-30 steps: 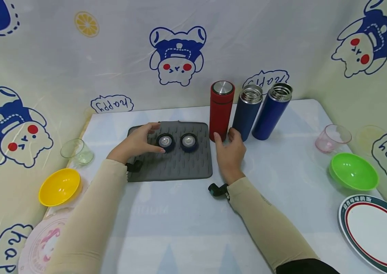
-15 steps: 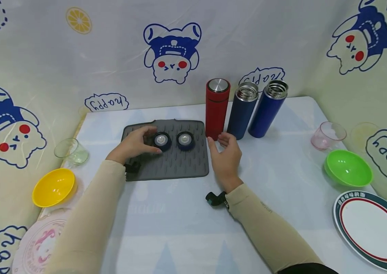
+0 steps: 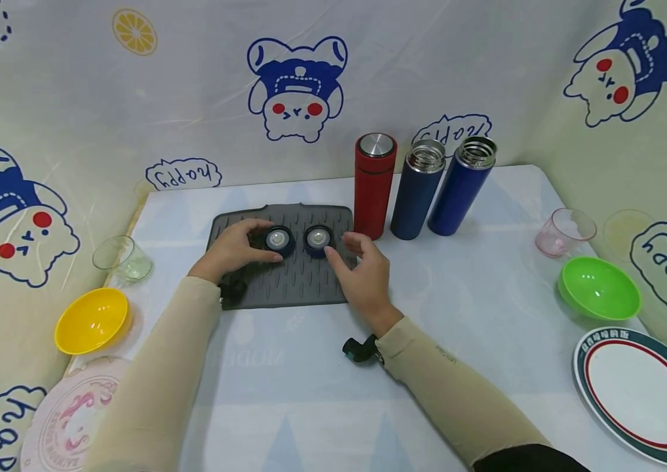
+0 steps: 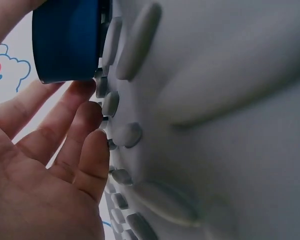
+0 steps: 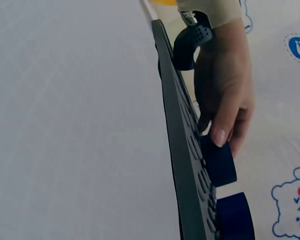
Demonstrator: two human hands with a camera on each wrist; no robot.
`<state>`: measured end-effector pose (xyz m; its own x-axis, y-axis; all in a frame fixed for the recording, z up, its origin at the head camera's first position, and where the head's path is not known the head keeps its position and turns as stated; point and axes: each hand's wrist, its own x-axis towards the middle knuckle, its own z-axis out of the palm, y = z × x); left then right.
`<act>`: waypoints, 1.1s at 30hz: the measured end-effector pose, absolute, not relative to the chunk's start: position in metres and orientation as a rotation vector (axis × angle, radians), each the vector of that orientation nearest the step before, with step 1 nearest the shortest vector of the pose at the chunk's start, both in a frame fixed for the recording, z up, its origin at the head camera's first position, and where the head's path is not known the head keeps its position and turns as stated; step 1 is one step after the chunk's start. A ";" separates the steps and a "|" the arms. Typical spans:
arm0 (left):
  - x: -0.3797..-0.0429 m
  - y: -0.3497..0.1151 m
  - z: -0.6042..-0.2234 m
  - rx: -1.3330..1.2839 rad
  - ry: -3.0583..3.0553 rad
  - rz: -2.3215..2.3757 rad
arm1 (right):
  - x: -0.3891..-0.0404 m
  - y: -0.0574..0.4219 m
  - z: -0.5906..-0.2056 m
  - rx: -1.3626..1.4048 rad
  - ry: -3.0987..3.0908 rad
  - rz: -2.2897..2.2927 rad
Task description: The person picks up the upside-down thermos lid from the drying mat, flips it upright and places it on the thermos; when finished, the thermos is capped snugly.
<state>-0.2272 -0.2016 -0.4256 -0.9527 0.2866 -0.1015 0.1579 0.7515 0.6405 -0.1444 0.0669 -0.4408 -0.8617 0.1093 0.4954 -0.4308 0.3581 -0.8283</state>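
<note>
Two dark blue bottle lids lie on a grey ridged mat, silver centres facing up. My left hand holds the left lid, thumb at its near side and fingers behind; the right wrist view shows that thumb against the blue wall. My right hand is over the mat's right edge, its thumb tip at the near rim of the right lid and its fingers spread apart. At the back stand a red bottle with a silver-topped lid and two lidless blue bottles, one darker, one brighter.
On the left are a greenish glass, a yellow bowl and a pink plate. A pink glass, a green bowl and a rimmed white plate sit on the right. A printed curtain backs the table.
My right hand has let go of the red bottle's base and moved left to the right lid. The left hand stays at the left lid; the head view shifted slightly.
</note>
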 end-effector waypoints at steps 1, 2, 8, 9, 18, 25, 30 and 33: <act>-0.228 -0.201 -0.426 0.355 2.761 0.984 | -0.145 0.066 -0.441 0.294 -2.166 1.522; -0.228 -0.201 -0.426 0.357 2.765 0.985 | -0.145 0.064 -0.442 0.311 -2.177 1.525; -0.229 -0.202 -0.428 0.353 2.783 1.014 | -0.149 0.056 -0.442 0.392 -2.203 1.553; -0.228 -0.202 -0.428 0.348 2.784 1.026 | -0.149 0.055 -0.442 0.402 -2.203 1.556; -0.220 -0.198 -0.423 0.359 2.794 1.134 | -0.152 0.053 -0.443 0.432 -2.200 1.571; -0.210 -0.183 -0.412 0.408 2.784 1.161 | -0.154 0.056 -0.442 0.444 -2.204 1.609; -0.203 -0.176 -0.405 0.487 2.799 1.169 | -0.154 0.058 -0.440 0.462 -2.263 1.613; -0.198 -0.171 -0.401 0.534 2.796 1.178 | -0.157 0.059 -0.439 0.475 -2.288 1.620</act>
